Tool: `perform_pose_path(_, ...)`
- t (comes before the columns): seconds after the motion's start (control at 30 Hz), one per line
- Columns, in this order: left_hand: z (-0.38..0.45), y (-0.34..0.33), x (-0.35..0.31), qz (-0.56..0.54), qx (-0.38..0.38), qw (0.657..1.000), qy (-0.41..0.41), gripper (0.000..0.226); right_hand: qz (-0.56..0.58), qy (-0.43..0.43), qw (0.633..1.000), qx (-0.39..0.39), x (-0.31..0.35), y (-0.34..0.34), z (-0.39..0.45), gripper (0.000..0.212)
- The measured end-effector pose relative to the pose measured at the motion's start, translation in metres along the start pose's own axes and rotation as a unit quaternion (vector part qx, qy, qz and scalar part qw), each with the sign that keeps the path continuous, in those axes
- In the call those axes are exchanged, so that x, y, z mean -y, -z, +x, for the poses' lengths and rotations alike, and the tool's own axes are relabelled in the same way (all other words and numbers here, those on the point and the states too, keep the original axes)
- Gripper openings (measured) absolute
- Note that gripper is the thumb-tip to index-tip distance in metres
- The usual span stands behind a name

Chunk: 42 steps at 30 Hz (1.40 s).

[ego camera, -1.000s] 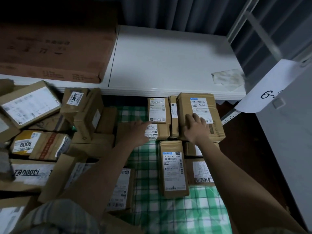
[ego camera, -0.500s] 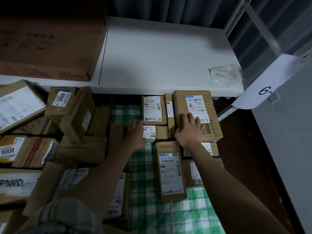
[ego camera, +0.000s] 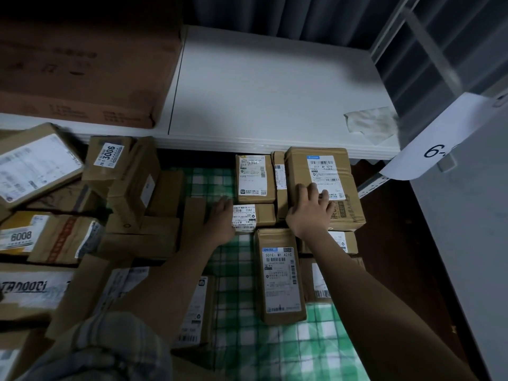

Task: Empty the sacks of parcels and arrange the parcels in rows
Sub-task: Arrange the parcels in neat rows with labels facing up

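The sorting looks roughly part-done. A small block of parcels already sits squared up at about 1 o'clock from the middle of the view, tight under the front edge of a white shelf (ego camera: 275, 86): a labelled box (ego camera: 254, 178), a thin parcel on edge (ego camera: 279, 174) and a larger box (ego camera: 324, 185) side by side, with a long parcel (ego camera: 281, 273) and two more lying behind them toward the viewer. The right hand (ego camera: 309, 213) lies on the larger box, its fingers spread flat over the lid and pressing, not wrapped around it. The left hand (ego camera: 220, 218) rests with loose fingers against the end of a small low parcel (ego camera: 253, 215), seemingly nudging it into line; whether the thumb grips it I cannot tell.

What is left is the bigger share: from 7 to 10 o'clock a heap of parcels lies tilted and overlapping, among them one marked 3006 (ego camera: 108, 156) and one marked 6008 (ego camera: 20, 237). No sack is plainly visible.

The parcels lie on a green checked cloth (ego camera: 247, 339) spread over the floor. The room is dim. A large flat carton (ego camera: 82, 72) lies on the shelf at 11 o'clock, a crumpled paper (ego camera: 369, 123) at 2 o'clock, and a tag reading "6-" (ego camera: 437, 144) hangs at 3 o'clock.
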State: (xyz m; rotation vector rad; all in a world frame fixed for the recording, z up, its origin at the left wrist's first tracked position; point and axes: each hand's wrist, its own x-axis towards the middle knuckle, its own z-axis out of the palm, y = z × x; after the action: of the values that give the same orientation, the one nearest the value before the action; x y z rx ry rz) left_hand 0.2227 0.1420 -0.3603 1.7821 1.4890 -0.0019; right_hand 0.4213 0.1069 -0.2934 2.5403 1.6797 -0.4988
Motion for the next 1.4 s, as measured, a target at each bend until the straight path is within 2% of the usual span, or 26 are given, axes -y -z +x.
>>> perform_pose_path(0.17, -0.004, 0.009, 0.002, -0.006, -0.020, 1.000, -0.010, 0.094, -0.009, -0.014, 1.000, 0.004, 0.012, 0.009, 0.000, 0.065)
perform_pose_path(0.27, -0.017, 0.025, 0.003, -0.036, -0.027, 0.999, -0.010, 0.083, -0.015, 0.056, 0.998, -0.033, 0.030, 0.011, -0.006, 0.068)
perform_pose_path(0.37, -0.034, 0.046, 0.009, -0.021, -0.091, 0.995, -0.045, 0.057, 0.013, 0.150, 0.987, -0.059, 0.054, 0.009, -0.012, 0.066)
perform_pose_path(0.47, -0.056, 0.078, 0.016, 0.059, -0.198, 0.977, -0.044, 0.036, 0.048, 0.246, 0.967, -0.034, 0.083, 0.002, -0.016, 0.061)
perform_pose_path(0.53, -0.068, 0.099, 0.019, 0.109, -0.254, 0.961, -0.018, 0.036, 0.043, 0.305, 0.951, 0.008, 0.102, -0.009, -0.017, 0.061)
perform_pose_path(0.63, -0.080, 0.122, 0.029, 0.157, -0.289, 0.944, 0.026, 0.038, -0.026, 0.348, 0.934, 0.077, 0.126, -0.027, -0.019, 0.067)
perform_pose_path(0.7, -0.085, 0.132, 0.038, 0.164, -0.283, 0.944, 0.049, 0.042, -0.043, 0.337, 0.934, 0.109, 0.141, -0.035, -0.024, 0.063)
perform_pose_path(0.8, -0.089, 0.138, 0.044, 0.173, -0.267, 0.946, 0.064, 0.045, -0.036, 0.259, 0.954, 0.144, 0.154, -0.045, -0.035, 0.064)
perform_pose_path(0.97, -0.094, 0.137, 0.051, 0.157, -0.243, 0.956, 0.046, 0.045, -0.022, 0.166, 0.965, 0.203, 0.169, -0.079, -0.054, 0.093)
perform_pose_path(1.13, -0.097, 0.136, 0.056, 0.153, -0.239, 0.958, 0.032, 0.045, 0.140, 0.109, 0.952, 0.249, 0.176, -0.091, -0.068, 0.126)
perform_pose_path(1.3, -0.100, 0.133, 0.057, 0.148, -0.224, 0.963, 0.027, 0.043, 0.209, 0.071, 0.949, 0.226, 0.176, -0.093, -0.073, 0.120)
perform_pose_path(1.4, -0.101, 0.133, 0.058, 0.152, -0.225, 0.962, 0.022, 0.043, 0.167, 0.062, 0.966, 0.187, 0.175, -0.080, -0.074, 0.110)
